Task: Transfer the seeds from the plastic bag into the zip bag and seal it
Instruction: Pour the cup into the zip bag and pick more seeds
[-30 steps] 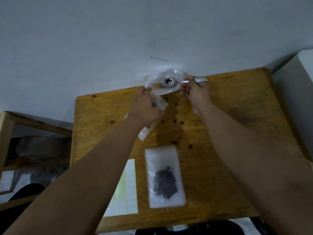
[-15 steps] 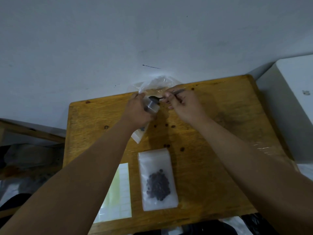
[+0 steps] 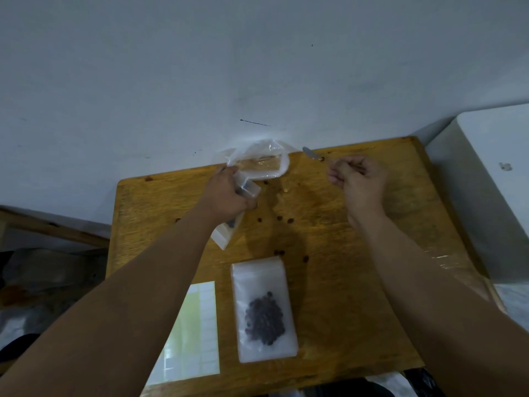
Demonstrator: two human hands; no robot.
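Loose seeds (image 3: 282, 219) dot a wooden surface (image 3: 357, 282) set against a pale wall (image 3: 257, 67).
The left hand (image 3: 226, 193) grips a small zip bag (image 3: 226, 236) just beside the clear plastic bag (image 3: 257, 164) at the surface's far edge. The right hand (image 3: 357, 179) curls round a metal spoon (image 3: 310, 153). A filled zip bag (image 3: 263, 308) and a label sheet (image 3: 197, 325) lie near the front edge, and a white box (image 3: 486, 181) stands at right.

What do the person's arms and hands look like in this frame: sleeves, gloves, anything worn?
Both arms are bare as far as the frame shows, with no sleeve on the left forearm or the right forearm. The left hand and right hand are ungloved. No watch, bracelet or ring is visible, though the view is dim and slightly blurred.
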